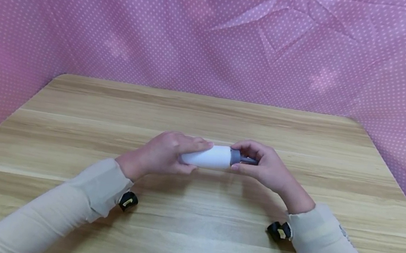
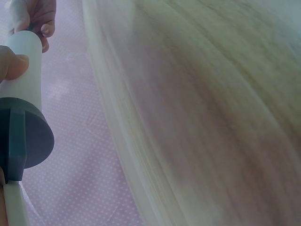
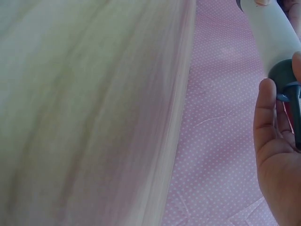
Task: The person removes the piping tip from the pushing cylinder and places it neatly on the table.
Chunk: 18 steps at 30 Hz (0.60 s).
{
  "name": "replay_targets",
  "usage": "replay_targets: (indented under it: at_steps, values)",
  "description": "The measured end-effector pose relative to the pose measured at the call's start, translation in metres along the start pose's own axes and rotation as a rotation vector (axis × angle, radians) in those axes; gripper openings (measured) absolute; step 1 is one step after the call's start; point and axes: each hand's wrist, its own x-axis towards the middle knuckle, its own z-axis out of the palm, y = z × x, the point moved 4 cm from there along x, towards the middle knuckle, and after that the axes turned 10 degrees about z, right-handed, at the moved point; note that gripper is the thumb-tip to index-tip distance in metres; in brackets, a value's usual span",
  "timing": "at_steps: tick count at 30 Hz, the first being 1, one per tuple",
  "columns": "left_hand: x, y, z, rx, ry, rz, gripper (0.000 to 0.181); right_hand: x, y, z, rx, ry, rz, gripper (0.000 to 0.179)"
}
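Both hands hold a white cylindrical tube (image 1: 208, 155) sideways above the table. My left hand (image 1: 165, 153) grips its left part, thumb laid along the white wall in the left wrist view. At that end sits a dark grey round end piece (image 2: 40, 141) with a raised ridge, and a pale strip (image 2: 16, 205) extends below it. Fingers and thumb of my right hand (image 1: 268, 167) pinch the grey collar (image 1: 235, 156) at the other end. A thin grey nozzle (image 3: 295, 113) points from the collar toward the right palm.
Under the hands is a wood-grain table (image 1: 186, 237) with rounded far corners. Pink dotted cloth (image 1: 214, 49) hangs behind it and on both sides. Small black devices (image 1: 128, 201) sit at both wrists, below the beige sleeves (image 1: 70, 198).
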Motion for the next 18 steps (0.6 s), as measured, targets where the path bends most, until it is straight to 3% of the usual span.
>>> replay_targets:
  at_steps: [18]
  values:
    - [-0.0011, -0.0011, 0.001, 0.013, -0.008, -0.015, 0.057, -0.001, -0.0001, -0.0027, -0.01, 0.013, -0.046, 0.041]
